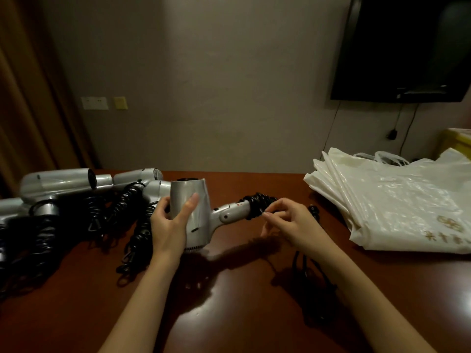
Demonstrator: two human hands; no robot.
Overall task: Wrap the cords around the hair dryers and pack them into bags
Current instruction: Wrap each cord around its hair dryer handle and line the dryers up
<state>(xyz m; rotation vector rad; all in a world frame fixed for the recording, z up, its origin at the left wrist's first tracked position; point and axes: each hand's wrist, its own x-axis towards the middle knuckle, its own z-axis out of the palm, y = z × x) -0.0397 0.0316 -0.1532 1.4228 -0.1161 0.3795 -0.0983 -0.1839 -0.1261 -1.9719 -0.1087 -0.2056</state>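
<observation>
My left hand (170, 222) grips the barrel of a silver hair dryer (197, 220), held upright just above the table. Its handle points right, and its black coiled cord (257, 206) is wound round the handle's end. My right hand (285, 220) pinches that cord at the handle with fingertips. The rest of the cord trails down onto the table at the right (305, 266). Several more silver dryers (63, 183) with tangled black coiled cords (137, 233) lie at the left. A stack of white plastic bags (397, 200) lies at the right.
The dark red-brown table (229, 301) runs up to a beige wall. A black television (405, 47) hangs on the wall at the upper right, with cables below it. Brown curtains hang at the left. A yellow box (456, 141) stands behind the bags.
</observation>
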